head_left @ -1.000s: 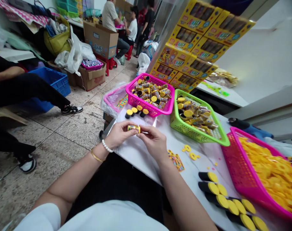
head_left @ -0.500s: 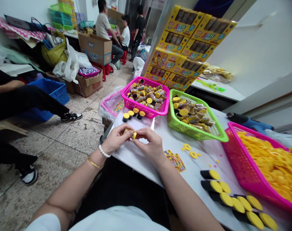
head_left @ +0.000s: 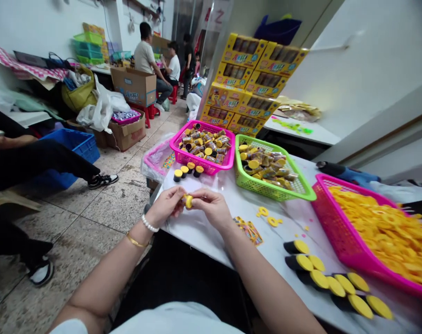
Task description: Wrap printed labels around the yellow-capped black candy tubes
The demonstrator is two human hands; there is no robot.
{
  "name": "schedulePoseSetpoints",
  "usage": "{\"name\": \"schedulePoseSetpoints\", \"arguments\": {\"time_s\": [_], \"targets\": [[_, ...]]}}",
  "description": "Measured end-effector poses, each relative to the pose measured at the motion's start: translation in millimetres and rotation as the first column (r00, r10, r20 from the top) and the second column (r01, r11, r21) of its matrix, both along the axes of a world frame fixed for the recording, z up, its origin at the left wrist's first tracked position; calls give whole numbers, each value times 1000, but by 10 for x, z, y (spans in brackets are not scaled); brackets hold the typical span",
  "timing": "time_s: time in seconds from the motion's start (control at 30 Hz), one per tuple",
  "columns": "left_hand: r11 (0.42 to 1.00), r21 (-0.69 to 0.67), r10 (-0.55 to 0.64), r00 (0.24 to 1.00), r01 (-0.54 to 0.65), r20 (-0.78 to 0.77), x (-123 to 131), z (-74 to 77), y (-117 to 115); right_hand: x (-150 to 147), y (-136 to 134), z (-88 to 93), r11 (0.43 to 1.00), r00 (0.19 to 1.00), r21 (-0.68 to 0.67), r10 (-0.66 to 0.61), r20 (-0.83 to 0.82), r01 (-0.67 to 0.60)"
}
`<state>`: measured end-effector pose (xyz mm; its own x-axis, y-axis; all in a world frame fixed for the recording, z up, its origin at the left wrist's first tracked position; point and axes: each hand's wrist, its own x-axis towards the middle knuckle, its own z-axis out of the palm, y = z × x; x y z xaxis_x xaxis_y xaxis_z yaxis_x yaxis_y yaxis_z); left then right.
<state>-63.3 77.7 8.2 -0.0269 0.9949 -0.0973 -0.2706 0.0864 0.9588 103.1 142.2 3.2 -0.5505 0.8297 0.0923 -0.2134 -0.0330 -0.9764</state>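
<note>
In front of me at the table's near edge, my left hand (head_left: 162,209) and my right hand (head_left: 214,209) meet with bent fingers. Both are closed on a small yellow piece (head_left: 188,201), whose exact kind is partly hidden by my fingertips. Just beyond them stand several black tubs with yellow lids (head_left: 184,170). Flat printed wrappers or cards (head_left: 250,230) lie near my right forearm. Farther right are two yellow plastic ring pieces (head_left: 274,221), loose on the white tabletop (head_left: 211,248).
A pink basket (head_left: 228,163) and a green basket (head_left: 294,196) hold small yellow-capped tubs. Another pink basket (head_left: 336,232) holds yellow plastic pieces. Several black tubs (head_left: 319,279) lie at right. Yellow boxes (head_left: 246,99) are stacked behind. A seated person's shoe (head_left: 103,180) is left.
The small yellow piece has turned between my fingers, showing more of its yellow side. My head view has shifted slightly; both hands stay together at the same spot.
</note>
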Motion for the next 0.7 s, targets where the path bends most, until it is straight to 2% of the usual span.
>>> {"name": "schedulePoseSetpoints", "arguments": {"time_s": [0.1, 0.23, 0.33, 0.43, 0.53, 0.6, 0.7], "targets": [[998, -53, -28, 999, 31, 46, 22, 30, -67, -32, -53, 25, 995, 997, 83, -48, -57, 52], [996, -90, 10, 998, -5, 63, 36, 60, -56, -59, -100, 95, 971, 997, 228, -57, -57, 69], [992, -126, 16, 981, 9, 194, 42, 92, -31, -52, -131, 124, 931, 990, 338, -121, -74, 139], [987, -158, 32, 938, 24, 345, 45, 106, -22, -53, -160, 96, 935, 980, 304, -146, -133, 180], [984, -176, 76, 934, -15, 349, 75, 93, -18, -66, -186, 79, 935, 992, 332, -114, -50, 124], [983, -181, 89, 943, -31, 321, 107, 73, -22, -57, -163, 118, 895, 991, 439, -119, 59, 82], [985, -172, 79, 964, -35, 253, 116, 26, -35, 65, 29, 271, 757, 941, 649, -267, 210, 70]]}}
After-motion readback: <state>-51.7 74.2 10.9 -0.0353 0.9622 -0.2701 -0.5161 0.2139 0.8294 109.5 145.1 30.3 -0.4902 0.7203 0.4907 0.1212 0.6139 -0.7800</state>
